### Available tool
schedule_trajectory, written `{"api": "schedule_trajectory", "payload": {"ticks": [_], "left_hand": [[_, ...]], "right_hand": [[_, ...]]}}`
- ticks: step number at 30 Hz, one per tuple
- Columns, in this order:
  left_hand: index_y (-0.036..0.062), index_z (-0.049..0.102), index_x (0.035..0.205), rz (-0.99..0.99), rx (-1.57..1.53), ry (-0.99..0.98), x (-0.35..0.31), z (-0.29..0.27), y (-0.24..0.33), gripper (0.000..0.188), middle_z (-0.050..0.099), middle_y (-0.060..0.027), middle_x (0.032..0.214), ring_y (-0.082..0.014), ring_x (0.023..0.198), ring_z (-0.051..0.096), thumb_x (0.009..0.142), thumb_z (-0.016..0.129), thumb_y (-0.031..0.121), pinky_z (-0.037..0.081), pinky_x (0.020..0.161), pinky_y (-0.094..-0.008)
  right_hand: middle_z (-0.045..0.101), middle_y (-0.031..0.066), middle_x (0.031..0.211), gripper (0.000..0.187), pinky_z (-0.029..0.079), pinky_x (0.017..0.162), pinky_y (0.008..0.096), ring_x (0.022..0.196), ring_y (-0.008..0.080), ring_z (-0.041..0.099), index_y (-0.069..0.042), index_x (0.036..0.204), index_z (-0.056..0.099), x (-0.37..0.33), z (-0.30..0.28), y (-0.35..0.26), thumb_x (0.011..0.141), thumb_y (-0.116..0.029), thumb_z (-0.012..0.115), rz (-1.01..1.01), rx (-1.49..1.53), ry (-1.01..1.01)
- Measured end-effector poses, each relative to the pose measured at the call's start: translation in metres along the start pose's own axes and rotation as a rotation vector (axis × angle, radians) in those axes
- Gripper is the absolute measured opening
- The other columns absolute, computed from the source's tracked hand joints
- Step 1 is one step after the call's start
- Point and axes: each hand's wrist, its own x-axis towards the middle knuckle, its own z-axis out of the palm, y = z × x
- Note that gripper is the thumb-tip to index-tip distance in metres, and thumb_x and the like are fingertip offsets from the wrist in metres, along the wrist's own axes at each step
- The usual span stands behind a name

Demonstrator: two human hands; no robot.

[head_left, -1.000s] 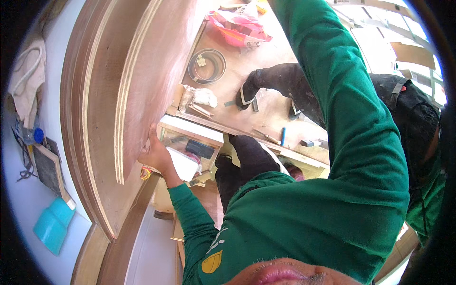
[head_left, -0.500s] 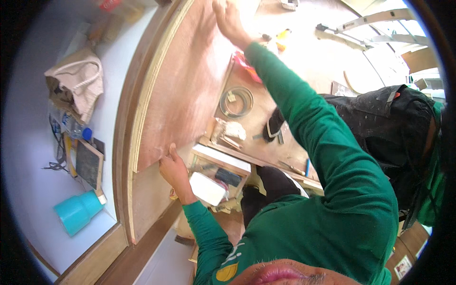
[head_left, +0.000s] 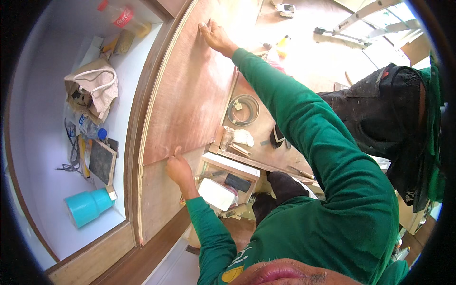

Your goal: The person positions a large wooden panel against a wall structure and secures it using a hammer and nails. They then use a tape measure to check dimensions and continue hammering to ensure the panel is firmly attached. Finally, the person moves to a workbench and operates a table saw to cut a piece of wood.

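Note:
A reddish plywood sheet (head_left: 183, 107) lies over a paler wooden panel (head_left: 161, 199), its left side along a layered plywood edge. My left hand (head_left: 180, 172) is closed at the sheet's near edge, thumb on top and the other fingers curled. Farther off, my right hand (head_left: 217, 38) rests against the sheet's upper part with its fingers bent inward. What those fingers hold, if anything, is hidden. Just right of my left hand sits a white rectangular container (head_left: 217, 194), beside a dark block (head_left: 238, 182).
On the left, a white recess holds a cloth bag (head_left: 95, 90), a turquoise cup (head_left: 89, 207), plastic bottles (head_left: 130, 21) and a dark board (head_left: 102, 164). A coiled strip (head_left: 243, 109) lies to the right. Another person's dark-trousered leg (head_left: 375, 109) reaches in from the right, below a ladder (head_left: 365, 16).
The plywood sheet has slid slightly away from me, my left hand going with it. My right hand has shifted left across the wood. The view has also moved a little.

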Motion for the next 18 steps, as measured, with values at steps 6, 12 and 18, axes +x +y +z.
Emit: {"api": "schedule_trajectory", "payload": {"ticks": [6,12,18], "left_hand": [[0.0,0.076,0.07,-0.025,0.0,-0.012,-0.003,-0.01,0.007,0.064,0.076,-0.0134,0.071,-0.0358,0.07,0.073,0.106,0.053,0.048,0.055,0.071,-0.0492],[-0.0001,0.077,0.071,-0.067,0.005,-0.021,-0.003,-0.01,0.011,0.065,0.075,-0.0148,0.071,-0.037,0.074,0.074,0.105,0.053,0.049,0.055,0.076,-0.0499],[-0.0019,0.077,0.069,-0.092,0.074,-0.055,-0.001,-0.014,0.016,0.071,0.074,-0.018,0.071,-0.0399,0.075,0.073,0.105,0.051,0.054,0.055,0.077,-0.0509]], "right_hand": [[0.052,0.0425,0.143,0.087,0.042,0.115,0.0518,0.136,0.0525,0.052,0.013,0.154,0.032,0.004,-0.004,0.001,0.106,-0.057,0.046,0.0,-0.06,-0.004],[0.053,0.0418,0.143,0.085,0.042,0.117,0.0486,0.139,0.052,0.05,0.013,0.155,0.032,-0.004,-0.011,0.009,0.105,-0.055,0.048,-0.009,-0.049,-0.137],[0.033,0.041,0.159,0.082,0.035,0.123,0.0511,0.148,0.0521,0.037,0.009,0.161,0.021,-0.015,0.002,-0.001,0.109,-0.049,0.044,-0.208,-0.146,0.134]]}}
